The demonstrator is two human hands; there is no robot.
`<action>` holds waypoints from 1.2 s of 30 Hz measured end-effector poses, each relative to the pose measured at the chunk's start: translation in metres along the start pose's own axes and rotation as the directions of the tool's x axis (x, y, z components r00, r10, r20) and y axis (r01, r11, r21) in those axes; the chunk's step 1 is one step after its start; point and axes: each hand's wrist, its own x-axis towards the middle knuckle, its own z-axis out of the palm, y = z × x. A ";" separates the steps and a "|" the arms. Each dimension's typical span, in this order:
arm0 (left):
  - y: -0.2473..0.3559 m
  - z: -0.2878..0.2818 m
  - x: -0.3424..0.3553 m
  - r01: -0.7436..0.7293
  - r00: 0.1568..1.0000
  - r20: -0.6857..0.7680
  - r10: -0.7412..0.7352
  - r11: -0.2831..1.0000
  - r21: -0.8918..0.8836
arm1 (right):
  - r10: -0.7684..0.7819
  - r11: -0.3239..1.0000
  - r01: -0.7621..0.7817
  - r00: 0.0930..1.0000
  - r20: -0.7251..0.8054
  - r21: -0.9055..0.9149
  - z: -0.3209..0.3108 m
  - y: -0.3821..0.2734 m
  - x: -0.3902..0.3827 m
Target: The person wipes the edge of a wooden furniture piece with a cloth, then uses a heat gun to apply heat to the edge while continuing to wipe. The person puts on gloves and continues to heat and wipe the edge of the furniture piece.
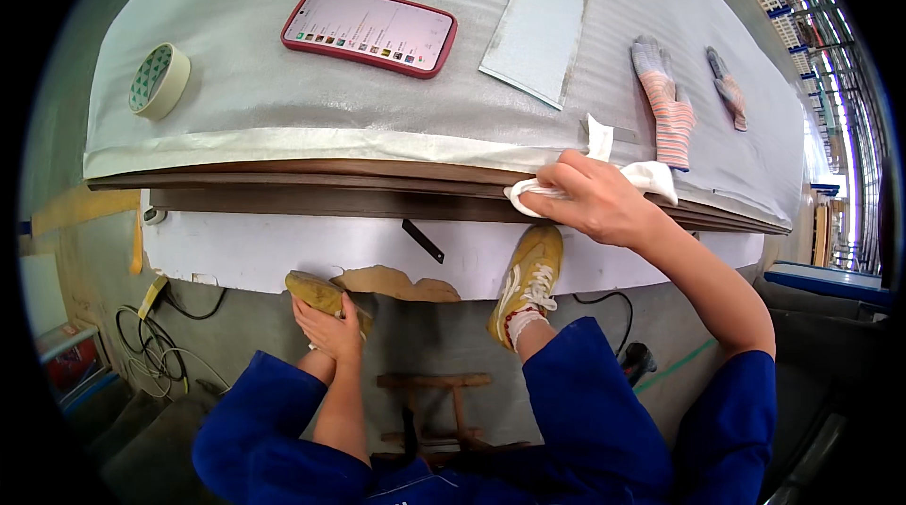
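My right hand [596, 201] is closed on a white cloth [651, 179], pinching it against the front edge of the dark brown boards [330, 198]. Folds of the cloth stick out on both sides of the fingers. My left hand [330, 328] hangs low in front of the boards, next to my left yellow shoe [316, 292]. Its fingers are stretched out along the shoe and thumb apart, with nothing seen in them; whether it touches the shoe is unclear. Over the boards lies a pale grey foam sheet [236, 80].
On the foam sheet are a tape roll [175, 80], a phone [368, 30] in a red case, a glass plate [538, 33] and striped gloves [668, 113]. A black blade [423, 241] lies on white board below. Cables [151, 345] and a wooden stool [434, 380] are on the floor.
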 end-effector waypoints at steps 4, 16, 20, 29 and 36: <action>-0.002 0.003 0.000 0.010 1.000 -0.007 -0.010 1.000 0.000 | 0.069 0.996 -0.071 0.997 -0.035 -0.055 0.001 0.003 -0.017; -0.006 0.007 -0.003 0.002 1.000 -0.018 -0.002 1.000 0.025 | 0.064 0.997 -0.065 0.998 -0.006 -0.045 0.001 0.005 -0.018; -0.001 0.006 -0.003 0.018 1.000 -0.018 -0.017 0.999 0.034 | 0.030 0.999 -0.031 0.999 -0.028 -0.026 0.001 0.007 -0.013; -0.003 0.008 -0.002 0.017 1.000 -0.007 -0.017 1.000 0.023 | 0.031 1.000 -0.031 0.996 -0.082 -0.003 0.003 0.010 -0.019; -0.007 0.009 -0.004 0.024 1.000 -0.007 -0.024 0.999 0.047 | 0.028 1.000 -0.028 0.996 -0.090 0.007 0.004 0.012 -0.017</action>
